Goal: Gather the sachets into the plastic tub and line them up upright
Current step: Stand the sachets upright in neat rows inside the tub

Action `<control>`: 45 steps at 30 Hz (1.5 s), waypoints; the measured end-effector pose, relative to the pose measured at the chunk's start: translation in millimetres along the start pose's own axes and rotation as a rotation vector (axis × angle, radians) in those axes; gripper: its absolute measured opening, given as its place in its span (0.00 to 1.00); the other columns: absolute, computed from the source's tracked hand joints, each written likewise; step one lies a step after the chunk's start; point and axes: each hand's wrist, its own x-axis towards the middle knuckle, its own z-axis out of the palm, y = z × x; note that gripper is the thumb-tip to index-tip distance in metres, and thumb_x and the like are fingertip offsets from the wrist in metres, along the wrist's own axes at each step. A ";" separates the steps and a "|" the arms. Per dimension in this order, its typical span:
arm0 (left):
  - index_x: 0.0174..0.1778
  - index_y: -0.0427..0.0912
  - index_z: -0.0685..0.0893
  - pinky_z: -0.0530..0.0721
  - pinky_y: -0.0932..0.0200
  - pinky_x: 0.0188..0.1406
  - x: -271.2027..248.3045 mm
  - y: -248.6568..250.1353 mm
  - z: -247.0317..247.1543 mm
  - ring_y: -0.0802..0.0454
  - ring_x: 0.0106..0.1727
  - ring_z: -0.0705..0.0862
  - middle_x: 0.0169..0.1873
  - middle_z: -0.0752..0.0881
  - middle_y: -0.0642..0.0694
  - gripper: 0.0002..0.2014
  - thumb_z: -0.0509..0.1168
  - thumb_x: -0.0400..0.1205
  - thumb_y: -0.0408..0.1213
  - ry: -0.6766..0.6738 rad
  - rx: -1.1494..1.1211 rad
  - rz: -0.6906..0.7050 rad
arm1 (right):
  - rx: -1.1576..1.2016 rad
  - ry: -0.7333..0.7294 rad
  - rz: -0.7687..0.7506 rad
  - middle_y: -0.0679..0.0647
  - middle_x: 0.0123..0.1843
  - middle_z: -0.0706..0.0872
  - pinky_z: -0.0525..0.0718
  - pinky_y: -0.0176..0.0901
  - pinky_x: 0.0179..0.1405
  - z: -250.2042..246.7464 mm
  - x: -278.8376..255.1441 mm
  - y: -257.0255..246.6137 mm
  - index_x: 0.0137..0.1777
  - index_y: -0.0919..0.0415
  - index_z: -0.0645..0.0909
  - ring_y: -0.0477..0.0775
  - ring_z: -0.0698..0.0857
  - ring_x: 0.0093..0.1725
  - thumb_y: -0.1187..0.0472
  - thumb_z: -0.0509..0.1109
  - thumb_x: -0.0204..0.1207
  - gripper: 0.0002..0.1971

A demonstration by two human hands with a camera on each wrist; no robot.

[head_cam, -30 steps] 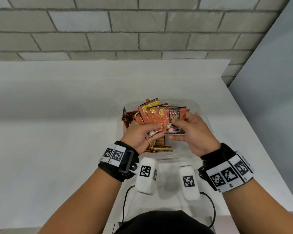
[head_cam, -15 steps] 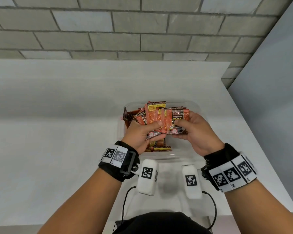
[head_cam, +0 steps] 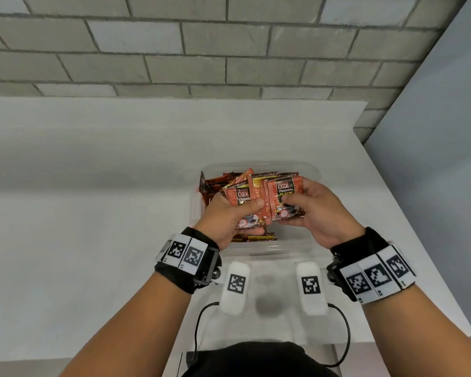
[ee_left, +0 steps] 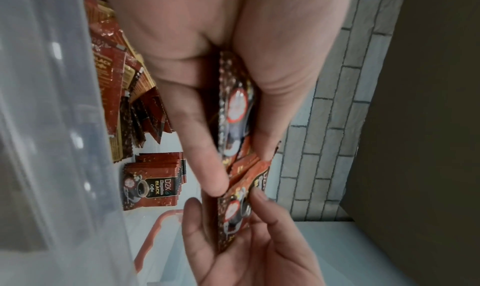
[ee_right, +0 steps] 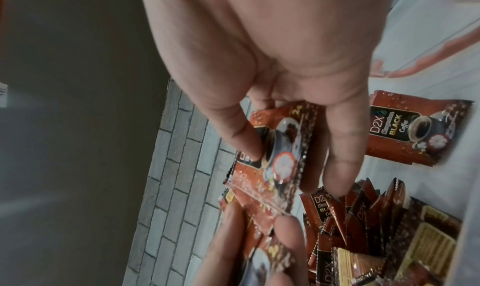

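Hands are meeting over the clear plastic tub (head_cam: 314, 172) on the white table (head_cam: 93, 213). The left hand (head_cam: 226, 217) is pinching a fan of flat, glossy red coffee sachets (head_cam: 242, 198) between thumb and fingers; the right hand (head_cam: 314, 210) is gripping another sachet bundle (head_cam: 283, 197) — serrated edges touching. More sachets (ee_left: 150, 185) are lying loose inside the tub.

Loose sachets (head_cam: 218, 182) crowd the tub's (head_cam: 314, 170) left; right side bare.
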 end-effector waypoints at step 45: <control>0.55 0.35 0.76 0.89 0.56 0.26 -7.6 7.8 6.2 0.45 0.27 0.88 0.32 0.89 0.40 0.06 0.57 0.86 0.32 -0.050 -0.028 -0.092 | -0.178 -0.156 -0.067 0.52 0.44 0.89 0.85 0.38 0.37 -23.6 -14.5 -26.6 0.56 0.62 0.81 0.48 0.86 0.39 0.76 0.59 0.78 0.14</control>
